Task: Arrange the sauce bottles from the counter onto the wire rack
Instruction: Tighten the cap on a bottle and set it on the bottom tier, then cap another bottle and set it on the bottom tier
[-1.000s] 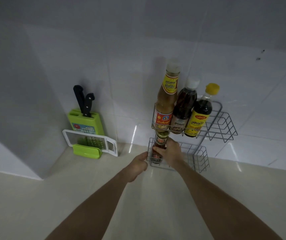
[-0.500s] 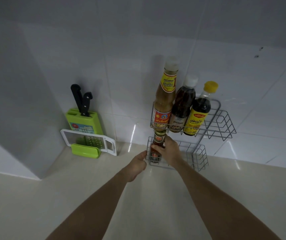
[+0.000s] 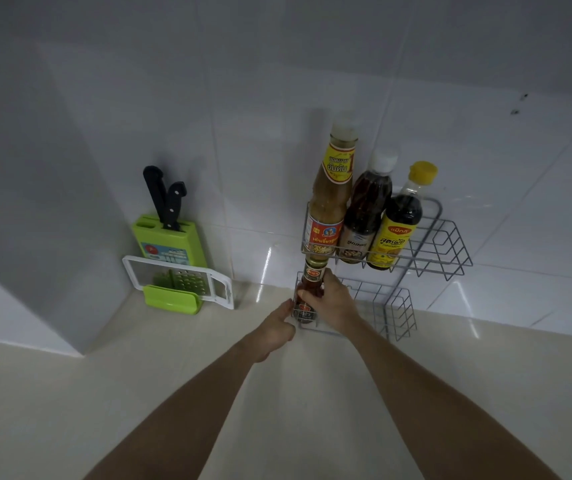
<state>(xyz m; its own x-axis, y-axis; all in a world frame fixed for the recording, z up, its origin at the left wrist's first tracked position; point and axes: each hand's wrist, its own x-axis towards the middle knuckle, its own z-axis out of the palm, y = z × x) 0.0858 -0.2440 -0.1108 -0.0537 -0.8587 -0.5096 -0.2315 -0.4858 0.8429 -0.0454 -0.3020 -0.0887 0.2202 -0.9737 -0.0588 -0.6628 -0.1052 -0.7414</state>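
Note:
A two-tier wire rack [image 3: 447, 251] stands against the tiled wall. Its upper shelf holds three bottles: a tall tan sauce bottle [image 3: 329, 199], a dark bottle with a white cap [image 3: 364, 216] and a dark bottle with a yellow cap and yellow label [image 3: 399, 226]. A small red sauce bottle [image 3: 312, 282] stands upright at the left end of the lower shelf [image 3: 395, 313]. My right hand [image 3: 333, 303] is wrapped around it. My left hand [image 3: 274, 327] is curled at the rack's lower left corner, touching the wire edge.
A green knife block [image 3: 170, 244] with two black-handled knives stands by the wall at left, with a white-framed grater [image 3: 180, 278] leaning in front of it. A white wall block juts out at far left. The beige counter [image 3: 104, 393] spreads towards me.
The small red bottle has been set a little more upright in the lower shelf, with my right hand still on it. My left hand has shifted slightly closer to the rack corner.

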